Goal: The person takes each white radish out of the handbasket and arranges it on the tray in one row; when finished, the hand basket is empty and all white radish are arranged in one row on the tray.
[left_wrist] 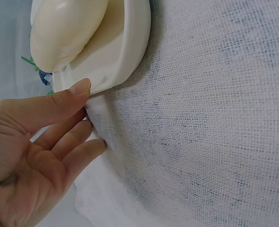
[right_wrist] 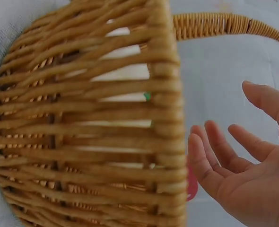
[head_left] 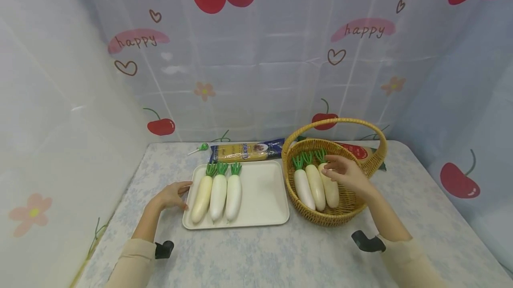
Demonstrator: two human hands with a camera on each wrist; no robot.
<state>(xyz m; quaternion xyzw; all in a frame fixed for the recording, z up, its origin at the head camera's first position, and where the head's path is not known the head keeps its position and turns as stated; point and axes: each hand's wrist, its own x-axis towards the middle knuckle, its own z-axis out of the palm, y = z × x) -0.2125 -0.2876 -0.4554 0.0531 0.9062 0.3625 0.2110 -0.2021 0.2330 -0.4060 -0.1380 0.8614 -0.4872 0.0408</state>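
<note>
Cherry-printed curtain [head_left: 272,47] behind pale table [head_left: 248,254]

Three radishes [head_left: 218,196] are laid abreast on the tray [head_left: 262,194], its rim touched, perhaps steadied, by the relaxed left hand [head_left: 171,195]; three more radishes [head_left: 315,185] are cradled in the basket [head_left: 320,221], beneath the loosely spread, empty right hand [head_left: 348,174]. A red package [head_left: 358,151] is partly hidden behind.

A loose, cream-beige left sleeve [head_left: 130,265] lies between seven and eight o'clock in the head view, its fabric creased near the cuff. A matching right sleeve [head_left: 409,261] lies toward four o'clock. A small, blackish, bent left wrist piece [head_left: 164,249] juts at the left sleeve's two o'clock; its twin, the right wrist piece [head_left: 368,241], at the right sleeve's ten.
</note>
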